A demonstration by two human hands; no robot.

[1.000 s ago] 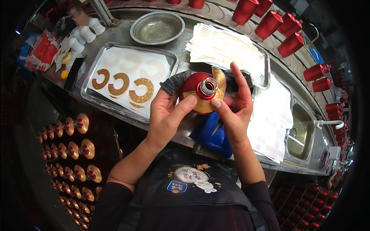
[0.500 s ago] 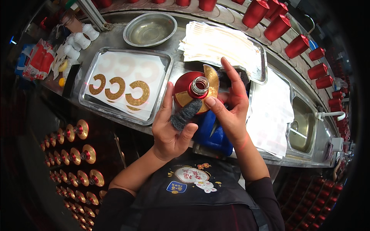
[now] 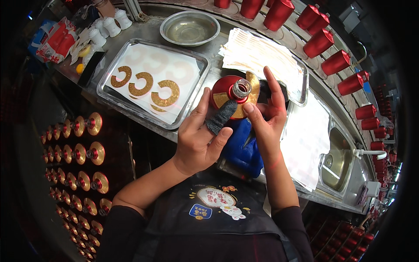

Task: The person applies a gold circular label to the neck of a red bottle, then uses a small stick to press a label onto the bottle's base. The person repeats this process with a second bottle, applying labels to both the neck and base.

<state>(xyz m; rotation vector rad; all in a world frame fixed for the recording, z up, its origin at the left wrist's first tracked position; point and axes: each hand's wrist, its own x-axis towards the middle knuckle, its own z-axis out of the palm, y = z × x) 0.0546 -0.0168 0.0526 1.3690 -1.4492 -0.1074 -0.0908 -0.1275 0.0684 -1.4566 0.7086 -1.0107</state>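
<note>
Between my hands a red bottle [image 3: 222, 85] tilts with its clear threaded neck [image 3: 242, 88] toward me. A gold C-shaped decal [image 3: 253, 83] lies around its shoulder, with one end rising beside the neck at the right. My left hand [image 3: 198, 135] presses a finger in a dark grey cover [image 3: 221, 117] on the decal's near left part; its thumb is apart. My right hand [image 3: 268, 120] has its thumb on the decal's right side, index finger stretched up, other fingers partly hidden behind the bottle. Beneath the bottle sits a blue padded-looking support [image 3: 242, 148].
A metal tray [image 3: 102, 89] at left holds a sheet with several gold decals [image 3: 166, 93]. Behind stand a metal bowl [image 3: 190, 28] and stacked paper sheets [image 3: 262, 52]. Red bottles [image 3: 318, 43] line the far belt. A sink [image 3: 338, 161] is at right; decorated bottles [image 3: 95, 155] stand lower left.
The view has shifted, so the counter and its things appear further right. The bottle stays between my hands, with the grey-covered finger and right thumb still on the decal.
</note>
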